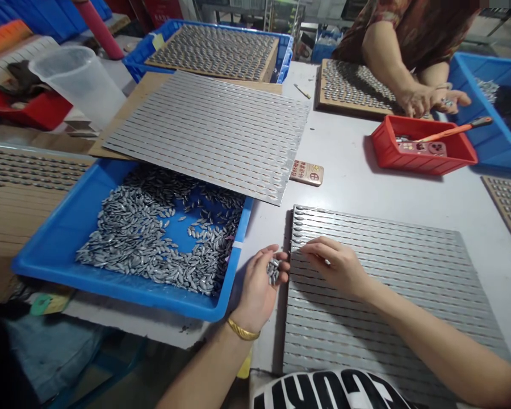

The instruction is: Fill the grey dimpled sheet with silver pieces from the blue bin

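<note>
My left hand (259, 281) is cupped at the left edge of a grey slotted board (409, 272) and holds a small heap of grey oval metal pieces (273, 270). My right hand (334, 262) rests on the board's upper left part, fingers pinched together at a slot; what they pinch is too small to see. A few pieces sit in the board's top left slots. A blue tray (68, 227) to the left holds a large pile of the same pieces (153, 227).
A second slotted sheet (213, 130) lies over the tray's far edge. Another person's hands (430, 99) work at a filled board (349, 85) beside a red bin (421, 156) and blue crate (494, 113). A plastic jug (76, 79) stands far left.
</note>
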`<state>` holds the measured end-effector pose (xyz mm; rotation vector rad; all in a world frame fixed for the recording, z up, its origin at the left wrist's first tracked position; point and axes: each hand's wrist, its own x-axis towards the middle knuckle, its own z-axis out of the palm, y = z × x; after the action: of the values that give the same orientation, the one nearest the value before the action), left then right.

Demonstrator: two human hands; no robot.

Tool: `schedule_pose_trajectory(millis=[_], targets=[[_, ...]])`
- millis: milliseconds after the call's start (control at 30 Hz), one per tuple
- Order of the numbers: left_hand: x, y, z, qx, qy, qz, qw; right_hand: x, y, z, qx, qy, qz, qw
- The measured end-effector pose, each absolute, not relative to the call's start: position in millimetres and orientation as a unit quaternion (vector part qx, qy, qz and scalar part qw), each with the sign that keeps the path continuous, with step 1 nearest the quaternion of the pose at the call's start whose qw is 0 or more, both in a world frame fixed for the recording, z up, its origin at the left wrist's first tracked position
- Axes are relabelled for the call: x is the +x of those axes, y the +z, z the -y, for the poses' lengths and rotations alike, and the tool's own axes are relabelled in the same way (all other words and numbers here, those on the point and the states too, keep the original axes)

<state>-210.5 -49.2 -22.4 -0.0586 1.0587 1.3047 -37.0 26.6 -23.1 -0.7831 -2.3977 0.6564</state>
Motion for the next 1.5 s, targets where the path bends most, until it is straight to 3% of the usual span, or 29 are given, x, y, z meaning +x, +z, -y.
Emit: schedule_pose_trajectory(millis=[133, 600, 900, 1333, 1500], targets=[[-214.6, -25.0, 51.5, -0.089, 0.613, -0.464, 0.633, -36.1, -38.1, -30.6, -0.307, 0.209, 0.897, 0.241], [-211.6, -29.0, 58.4, 0.012, 0.573, -0.455, 0.682, -44.6, -40.5, -30.8, -0.344, 0.099, 0.920, 0.159], [-207.9, -21.7, 61.6, 0.028, 0.575, -0.460, 0.676, -55.2, -14.9, -17.2, -0.294, 0.250, 0.896, 0.221], [-200.8, -14.7, 67.3, -0.004, 0.574, -0.441, 0.690, -65.6, -2.1, 5.1, -0.304, 0.133, 0.926, 0.178], [-200.1, -10.5, 71.1, -0.026, 0.559, -0.438, 0.704, -59.2, -1.6, -1.1, -0.336, 0.223, 0.904, 0.144]])
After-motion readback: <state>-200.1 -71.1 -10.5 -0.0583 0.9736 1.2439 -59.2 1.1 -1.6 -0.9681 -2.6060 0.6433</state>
